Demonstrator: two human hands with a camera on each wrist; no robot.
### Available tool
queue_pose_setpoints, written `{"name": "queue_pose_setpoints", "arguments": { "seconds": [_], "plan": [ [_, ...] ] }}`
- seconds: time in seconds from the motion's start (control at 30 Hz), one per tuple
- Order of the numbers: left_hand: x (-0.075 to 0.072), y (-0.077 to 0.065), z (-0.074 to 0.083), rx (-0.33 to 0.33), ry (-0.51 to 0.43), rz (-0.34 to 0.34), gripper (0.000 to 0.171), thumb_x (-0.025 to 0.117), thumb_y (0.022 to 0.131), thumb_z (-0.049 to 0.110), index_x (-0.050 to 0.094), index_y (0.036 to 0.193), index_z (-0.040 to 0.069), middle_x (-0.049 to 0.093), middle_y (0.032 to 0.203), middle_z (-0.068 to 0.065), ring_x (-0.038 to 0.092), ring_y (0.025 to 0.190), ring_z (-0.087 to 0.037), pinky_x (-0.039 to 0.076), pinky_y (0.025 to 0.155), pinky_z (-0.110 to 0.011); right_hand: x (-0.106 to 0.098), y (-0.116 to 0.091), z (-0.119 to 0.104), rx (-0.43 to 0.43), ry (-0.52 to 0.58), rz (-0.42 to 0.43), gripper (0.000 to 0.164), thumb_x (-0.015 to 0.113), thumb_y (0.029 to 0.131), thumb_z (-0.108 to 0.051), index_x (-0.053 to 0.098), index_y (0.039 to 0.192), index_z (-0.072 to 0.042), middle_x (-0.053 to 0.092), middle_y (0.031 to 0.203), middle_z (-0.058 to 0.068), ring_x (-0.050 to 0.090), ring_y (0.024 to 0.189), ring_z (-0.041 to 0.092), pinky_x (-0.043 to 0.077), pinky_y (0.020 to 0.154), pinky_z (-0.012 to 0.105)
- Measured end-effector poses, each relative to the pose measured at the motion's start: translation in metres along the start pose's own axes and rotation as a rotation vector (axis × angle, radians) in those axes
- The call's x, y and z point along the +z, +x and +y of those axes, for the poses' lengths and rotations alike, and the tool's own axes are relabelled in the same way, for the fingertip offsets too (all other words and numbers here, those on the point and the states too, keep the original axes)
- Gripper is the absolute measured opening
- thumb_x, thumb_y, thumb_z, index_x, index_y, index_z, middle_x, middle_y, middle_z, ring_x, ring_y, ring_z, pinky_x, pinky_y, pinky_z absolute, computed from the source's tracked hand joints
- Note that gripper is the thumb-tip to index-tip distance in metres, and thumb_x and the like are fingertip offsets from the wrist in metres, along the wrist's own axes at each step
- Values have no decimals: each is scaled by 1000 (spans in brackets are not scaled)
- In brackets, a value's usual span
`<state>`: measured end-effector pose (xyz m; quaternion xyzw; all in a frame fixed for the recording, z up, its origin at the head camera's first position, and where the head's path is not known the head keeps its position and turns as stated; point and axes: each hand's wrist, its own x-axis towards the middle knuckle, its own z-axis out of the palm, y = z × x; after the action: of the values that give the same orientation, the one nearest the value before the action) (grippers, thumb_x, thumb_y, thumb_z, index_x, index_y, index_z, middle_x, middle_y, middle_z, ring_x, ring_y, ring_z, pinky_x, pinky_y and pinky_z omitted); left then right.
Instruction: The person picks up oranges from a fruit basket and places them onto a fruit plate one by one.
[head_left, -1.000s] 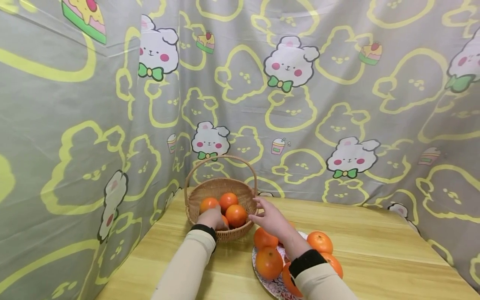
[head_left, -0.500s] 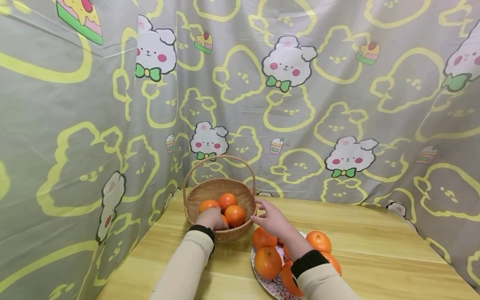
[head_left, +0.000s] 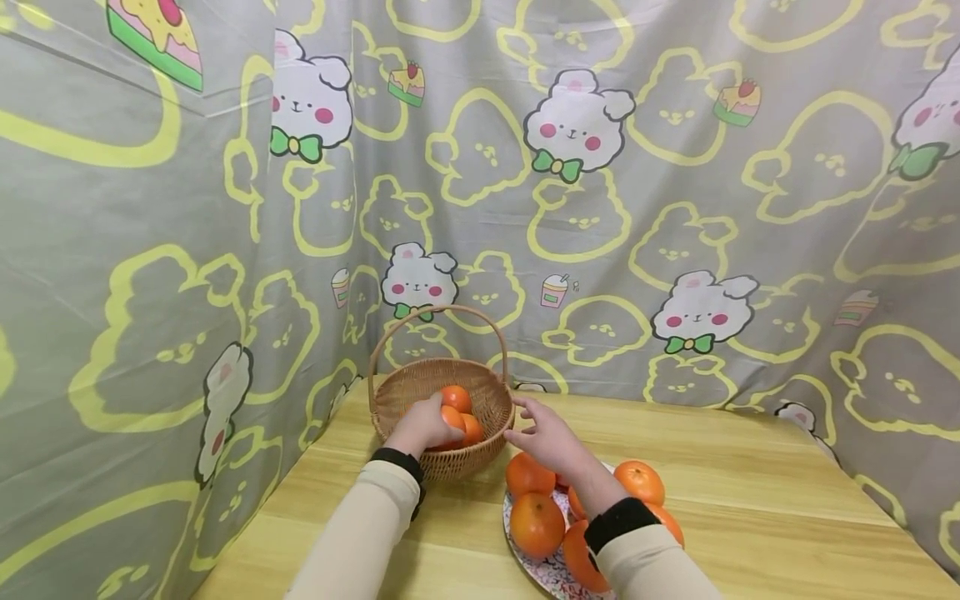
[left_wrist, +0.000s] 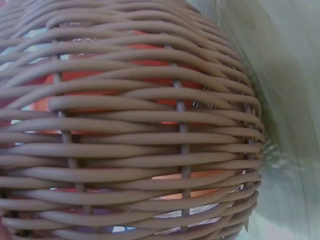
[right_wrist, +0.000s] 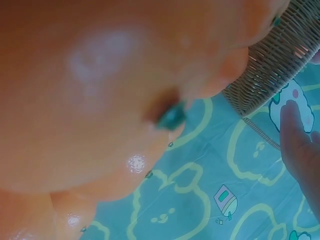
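Note:
In the head view my left hand point(head_left: 423, 427) reaches over the front of a wicker basket point(head_left: 457, 464) and grips an orange point(head_left: 452, 418), its fingers curled and partly hidden. Other oranges point(head_left: 456, 397) lie in the basket, some covered by the hand. My right hand point(head_left: 547, 437) is at the basket's right rim, fingers spread and loosely bent, holding nothing; whether the fingertips touch the rim I cannot tell. The left wrist view is filled by the woven wall point(left_wrist: 125, 125), with orange showing through its gaps. Large oranges point(right_wrist: 90, 125) block much of the right wrist view.
Below my right forearm, a patterned plate point(head_left: 534, 571) carries several oranges point(head_left: 537, 525). The basket's tall arched handle point(head_left: 442, 309) rises above it. Basket and plate stand on a wooden table point(head_left: 750, 500), with a printed curtain point(head_left: 480, 208) behind and to the left.
My left hand has risen slightly from low in the basket with an orange in its grip, now in front of the others. The right hand has hardly moved.

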<state>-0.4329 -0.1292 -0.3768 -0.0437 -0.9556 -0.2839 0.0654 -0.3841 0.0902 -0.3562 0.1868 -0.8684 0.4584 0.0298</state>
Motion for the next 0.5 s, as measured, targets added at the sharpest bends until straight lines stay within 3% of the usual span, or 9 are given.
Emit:
{"name": "queue_pose_setpoints", "arguments": {
  "seconds": [0.17,0.33,0.5],
  "plan": [
    [-1,-2,1,8,-2,-2,80,75,67,37,43,132,4,58,111,-15,56,99,-27,43,87,-41,1,2,-2,-10,-4,1,55,65,85,-16,42,134,-8,44,128,27,57,101,36,50,79,41],
    [-6,-6,6,9,-2,-8,74,73,68,38,44,128,6,58,106,-13,56,92,-25,46,79,-39,3,2,-3,-7,-7,-11,55,65,85,-15,41,134,-8,44,128,26,57,101,35,50,79,40],
    [-13,-13,18,24,-64,13,73,73,70,37,42,129,6,56,108,-15,57,92,-27,47,75,-40,3,0,-6,-2,-7,-23,54,64,86,-14,41,134,-8,44,129,25,56,102,36,50,78,39]
  ]
}}
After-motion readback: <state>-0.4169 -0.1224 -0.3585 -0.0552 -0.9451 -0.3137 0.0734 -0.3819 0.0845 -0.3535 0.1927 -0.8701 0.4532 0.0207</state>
